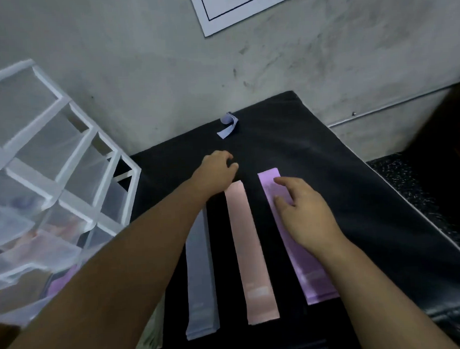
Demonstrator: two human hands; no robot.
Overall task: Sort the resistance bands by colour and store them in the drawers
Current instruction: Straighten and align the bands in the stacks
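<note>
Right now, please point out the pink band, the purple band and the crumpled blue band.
pink band (250, 252): head view, middle of its flat strip.
purple band (268, 180): head view, far end, beyond the fingers.
crumpled blue band (228, 124): head view, its folded middle.

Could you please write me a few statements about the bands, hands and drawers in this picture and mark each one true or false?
1. Three bands lie flat side by side on the black cloth: a grey band, a pink band and a purple band. True.
2. The right hand rests on the pink band. False: it rests on the purple band.
3. A crumpled bluish band lies apart at the far edge of the cloth. True.
4. The left hand is inside a drawer. False: it is over the cloth, above the far ends of the grey and pink bands.
5. The drawers stand to the right of the cloth. False: they stand to its left.
</note>
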